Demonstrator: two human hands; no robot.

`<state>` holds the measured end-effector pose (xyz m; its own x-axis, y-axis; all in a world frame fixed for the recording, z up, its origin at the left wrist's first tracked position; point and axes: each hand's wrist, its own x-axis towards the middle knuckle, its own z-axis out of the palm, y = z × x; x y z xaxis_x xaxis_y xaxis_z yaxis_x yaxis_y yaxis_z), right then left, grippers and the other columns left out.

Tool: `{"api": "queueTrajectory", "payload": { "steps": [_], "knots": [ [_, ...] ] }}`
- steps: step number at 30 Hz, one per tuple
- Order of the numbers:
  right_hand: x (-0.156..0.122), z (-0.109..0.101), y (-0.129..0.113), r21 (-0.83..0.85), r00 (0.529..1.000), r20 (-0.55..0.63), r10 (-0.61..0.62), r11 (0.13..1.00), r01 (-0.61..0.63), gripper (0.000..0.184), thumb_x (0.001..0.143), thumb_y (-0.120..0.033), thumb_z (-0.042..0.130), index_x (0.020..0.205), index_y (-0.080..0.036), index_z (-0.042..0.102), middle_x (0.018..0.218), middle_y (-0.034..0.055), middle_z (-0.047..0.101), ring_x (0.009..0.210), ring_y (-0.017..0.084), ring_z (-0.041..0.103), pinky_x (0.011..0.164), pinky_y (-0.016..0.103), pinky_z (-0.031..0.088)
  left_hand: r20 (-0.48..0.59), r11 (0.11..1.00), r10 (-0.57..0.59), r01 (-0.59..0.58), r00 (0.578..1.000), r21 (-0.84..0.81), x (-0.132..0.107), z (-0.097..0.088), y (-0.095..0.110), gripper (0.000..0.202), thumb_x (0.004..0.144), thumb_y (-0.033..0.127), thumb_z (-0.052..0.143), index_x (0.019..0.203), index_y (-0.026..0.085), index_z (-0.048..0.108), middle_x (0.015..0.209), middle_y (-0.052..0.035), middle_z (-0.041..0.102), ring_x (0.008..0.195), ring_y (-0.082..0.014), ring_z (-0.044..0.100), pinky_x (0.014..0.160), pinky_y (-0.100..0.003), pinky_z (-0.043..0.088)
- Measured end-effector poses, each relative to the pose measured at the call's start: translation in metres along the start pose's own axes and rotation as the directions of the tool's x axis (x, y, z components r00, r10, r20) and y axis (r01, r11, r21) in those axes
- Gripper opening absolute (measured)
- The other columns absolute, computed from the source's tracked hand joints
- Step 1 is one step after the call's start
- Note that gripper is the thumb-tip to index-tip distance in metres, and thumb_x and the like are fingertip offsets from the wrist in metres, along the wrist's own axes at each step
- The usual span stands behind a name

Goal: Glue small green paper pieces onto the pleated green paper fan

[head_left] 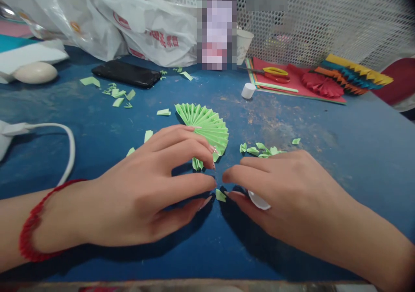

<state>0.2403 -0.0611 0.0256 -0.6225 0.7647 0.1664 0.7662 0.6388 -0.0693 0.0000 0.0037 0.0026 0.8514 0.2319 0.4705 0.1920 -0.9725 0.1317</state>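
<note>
A pleated light-green paper fan (210,125) lies spread on the blue table. My left hand (162,184) reaches over the fan's near side, its fingers bent and apart, with some fingertips at the folds and part of the fan hidden beneath. Between my two hands is a small green paper scrap (221,195), close to the thumb tip of my right hand (282,188). That hand is curled around a white object (259,200), mostly covered by the fingers and palm, so its kind cannot be made out.
Green paper clippings (118,94) are scattered about. A black phone (126,73) lies behind them. Farther back are white plastic bags (152,32), a small white cap (248,91), yellow-handled scissors (275,73) on red paper (292,86), and folded colored paper (356,73). A white cable (71,145) curves at left.
</note>
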Motion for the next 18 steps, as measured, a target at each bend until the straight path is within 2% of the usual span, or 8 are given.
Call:
{"api": "queueTrajectory", "payload": {
  "steps": [5,9,12,15,16,18],
  "knots": [
    [-0.002,-0.005,0.001,0.014,1.0,-0.012,0.013,1.0,-0.013,0.014,0.084,-0.015,0.066,0.085,-0.026,0.058,0.066,-0.0074,0.06,0.052,0.017,0.054,0.049,0.035,0.021,0.003,0.998,0.058,-0.058,0.998,-0.026,0.0,-0.003,0.001,0.019,0.09,0.015,0.058,0.103,0.027,0.068,0.104,-0.0021,0.066,0.111,-0.02,0.061,0.117,-0.047,0.042],
    [-0.004,-0.006,0.003,-0.002,0.999,-0.025,0.023,1.0,-0.023,0.014,0.083,-0.014,0.065,0.083,-0.026,0.058,0.065,-0.0067,0.058,0.052,0.018,0.054,0.049,0.034,0.023,0.026,0.997,0.07,-0.069,0.997,-0.023,-0.001,-0.003,0.003,0.019,0.091,0.017,0.055,0.101,0.026,0.068,0.109,-0.0035,0.066,0.116,-0.0206,0.06,0.121,-0.047,0.037],
    [-0.003,-0.006,0.003,-0.021,0.999,-0.029,0.014,1.0,-0.015,0.012,0.084,-0.013,0.063,0.084,-0.025,0.06,0.065,-0.0055,0.058,0.052,0.017,0.054,0.05,0.033,0.025,0.052,0.995,0.097,-0.098,0.994,0.014,-0.002,-0.002,0.003,0.019,0.092,0.018,0.053,0.102,0.025,0.068,0.113,-0.0037,0.065,0.12,-0.0209,0.057,0.126,-0.048,0.029],
    [-0.001,-0.01,-0.002,-0.008,0.99,-0.138,0.041,0.999,-0.043,0.005,0.089,-0.019,0.062,0.088,-0.024,0.062,0.066,-0.005,0.061,0.052,0.015,0.055,0.05,0.031,0.03,0.083,0.987,0.144,-0.149,0.986,0.054,-0.004,-0.003,0.002,0.02,0.093,0.021,0.054,0.107,0.024,0.068,0.11,-0.0043,0.065,0.118,-0.022,0.055,0.121,-0.047,0.033],
    [-0.001,-0.013,-0.004,0.004,0.975,-0.212,0.069,0.998,-0.07,0.003,0.091,-0.022,0.061,0.092,-0.024,0.063,0.066,-0.005,0.062,0.053,0.014,0.055,0.051,0.031,0.033,0.09,0.985,0.155,-0.161,0.984,0.059,-0.004,-0.004,0.002,0.021,0.093,0.021,0.053,0.108,0.024,0.068,0.108,-0.0047,0.065,0.116,-0.0226,0.055,0.117,-0.045,0.037],
    [-0.003,-0.02,-0.007,0.056,0.93,-0.326,0.171,0.985,-0.162,0.011,0.094,-0.031,0.059,0.103,-0.025,0.062,0.066,-0.0048,0.062,0.053,0.012,0.055,0.052,0.029,0.037,0.099,0.983,0.169,-0.176,0.981,0.06,-0.003,-0.005,0.001,0.021,0.095,0.022,0.051,0.109,0.023,0.067,0.105,-0.005,0.064,0.111,-0.0233,0.056,0.106,-0.043,0.044]
  ]
}}
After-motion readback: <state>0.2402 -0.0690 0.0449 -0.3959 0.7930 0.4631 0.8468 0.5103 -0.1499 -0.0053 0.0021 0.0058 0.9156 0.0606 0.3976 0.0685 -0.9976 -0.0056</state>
